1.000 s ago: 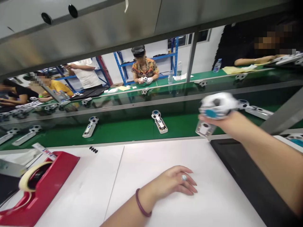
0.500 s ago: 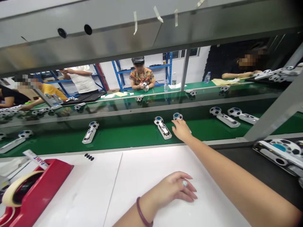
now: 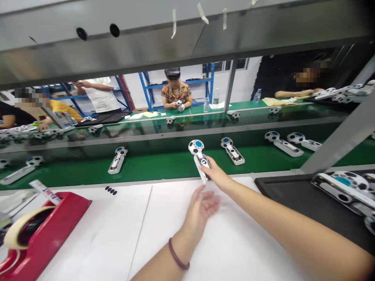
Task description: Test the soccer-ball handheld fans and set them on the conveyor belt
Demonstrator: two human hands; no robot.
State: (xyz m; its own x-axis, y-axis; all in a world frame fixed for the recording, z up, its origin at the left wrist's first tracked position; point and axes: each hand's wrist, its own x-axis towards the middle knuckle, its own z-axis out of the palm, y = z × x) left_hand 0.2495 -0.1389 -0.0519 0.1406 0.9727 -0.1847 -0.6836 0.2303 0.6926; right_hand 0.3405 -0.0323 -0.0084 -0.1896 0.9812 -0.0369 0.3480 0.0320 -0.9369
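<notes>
My right hand [image 3: 215,171] grips the lower handle of a white handheld device with a football-patterned head [image 3: 200,160], which lies tilted across the near edge of the green conveyor belt [image 3: 158,168]. Its head is clear of my fingers, and part of the handle is hidden by them. My left hand [image 3: 202,207] hovers just above the white tabletop [image 3: 96,230], blurred, with fingers apart and nothing in them. A dark red bracelet [image 3: 175,259] circles my left wrist. A second football-headed device [image 3: 232,150] lies on the belt, just beyond my right hand.
A red tape dispenser [image 3: 63,222] holding a masking tape roll stands at the left, near several small black pads [image 3: 110,190]. Several finished devices lie on a black tray [image 3: 342,191] at the right. Co-workers sit beyond the belt, under a metal panel [image 3: 146,39].
My right hand has set down the device it held and moved left to grip another on the belt. My left hand has lifted from the table and opened.
</notes>
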